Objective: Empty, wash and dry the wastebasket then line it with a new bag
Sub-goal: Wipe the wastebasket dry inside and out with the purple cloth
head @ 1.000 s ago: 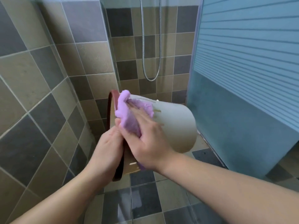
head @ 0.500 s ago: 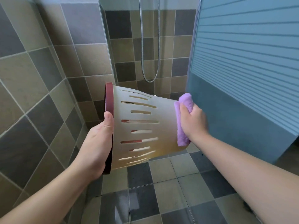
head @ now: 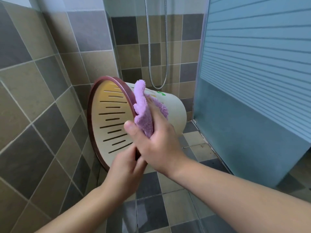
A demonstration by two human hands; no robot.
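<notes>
A cream wastebasket (head: 175,111) with slotted walls and a dark red rim (head: 90,115) hangs on its side in mid-air, its mouth turned toward me and to the left. My left hand (head: 124,175) grips the lower rim from below. My right hand (head: 156,142) presses a purple fluffy cloth (head: 143,108) against the outer wall just behind the rim, near the top. The inside of the basket shows no contents. Its base points away toward the shower corner.
Tiled wall (head: 33,98) stands close on the left. A frosted blue sliding shower door (head: 252,81) fills the right. A metal shower hose (head: 165,47) hangs in the far corner. Tiled floor (head: 168,207) lies below, wet-looking near my feet.
The cloth went from the rim to the basket's base and back beside the rim. The basket has turned so its mouth faces me, and my left hand shifted to the lower rim.
</notes>
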